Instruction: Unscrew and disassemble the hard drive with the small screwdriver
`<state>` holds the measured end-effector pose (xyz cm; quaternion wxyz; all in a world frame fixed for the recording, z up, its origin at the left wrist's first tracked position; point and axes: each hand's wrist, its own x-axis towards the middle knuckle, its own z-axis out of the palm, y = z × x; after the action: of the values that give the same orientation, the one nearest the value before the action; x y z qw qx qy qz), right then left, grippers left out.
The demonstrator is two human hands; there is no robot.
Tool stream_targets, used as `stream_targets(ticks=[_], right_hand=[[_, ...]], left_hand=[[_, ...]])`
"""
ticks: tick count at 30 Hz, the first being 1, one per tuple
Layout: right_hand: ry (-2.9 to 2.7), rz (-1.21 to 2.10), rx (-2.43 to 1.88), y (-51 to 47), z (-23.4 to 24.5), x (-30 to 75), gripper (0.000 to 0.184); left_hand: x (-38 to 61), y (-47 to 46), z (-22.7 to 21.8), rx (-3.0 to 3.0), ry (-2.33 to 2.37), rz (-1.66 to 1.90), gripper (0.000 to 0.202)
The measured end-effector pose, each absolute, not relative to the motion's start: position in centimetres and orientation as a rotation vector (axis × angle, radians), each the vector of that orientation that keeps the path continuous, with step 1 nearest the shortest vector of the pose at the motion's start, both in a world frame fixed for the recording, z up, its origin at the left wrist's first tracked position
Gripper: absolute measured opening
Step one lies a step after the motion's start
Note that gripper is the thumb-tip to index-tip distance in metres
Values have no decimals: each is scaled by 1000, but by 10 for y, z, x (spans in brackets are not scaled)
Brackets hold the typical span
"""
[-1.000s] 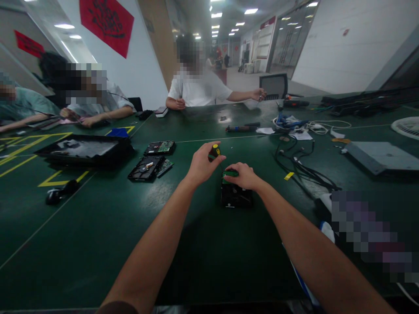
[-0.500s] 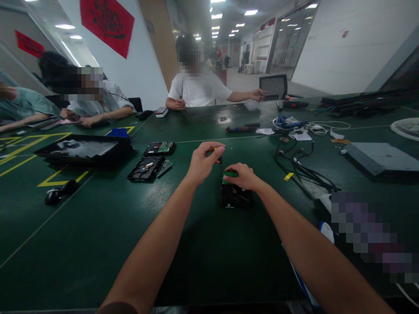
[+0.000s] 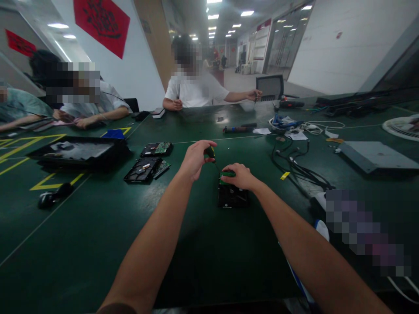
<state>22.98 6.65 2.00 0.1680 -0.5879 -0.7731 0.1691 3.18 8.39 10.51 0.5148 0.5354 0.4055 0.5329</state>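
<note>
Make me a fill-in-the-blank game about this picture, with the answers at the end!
1. The left hand grips a slim tool with a black-and-yellow handle, a ____.
2. The right hand partly covers a rectangular hard drive whose casing is ____.
3. The flat grey metal box lies to the ____ of both hands.
4. The smooth, dark tabletop is ____.

Missing words: screwdriver; black; right; green.

On the green bench (image 3: 59,257), I see a shallow black rectangular tray (image 3: 91,150) at left and, at right, tangled black cables (image 3: 313,172) near a flat grey box (image 3: 379,155). I also spot a red diamond-shaped paper (image 3: 102,26) on the white wall (image 3: 139,80).
</note>
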Motion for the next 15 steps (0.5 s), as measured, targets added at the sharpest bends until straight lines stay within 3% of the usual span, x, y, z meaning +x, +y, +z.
stream_targets(ticks=[6, 15], right_hand=[[-2195, 473, -1654, 66, 21, 229, 40], [-2201, 463, -1661, 66, 21, 230, 39]], left_hand=[[40, 94, 113, 1433, 1070, 1175, 15], [38, 82, 116, 1280, 794, 1000, 21]])
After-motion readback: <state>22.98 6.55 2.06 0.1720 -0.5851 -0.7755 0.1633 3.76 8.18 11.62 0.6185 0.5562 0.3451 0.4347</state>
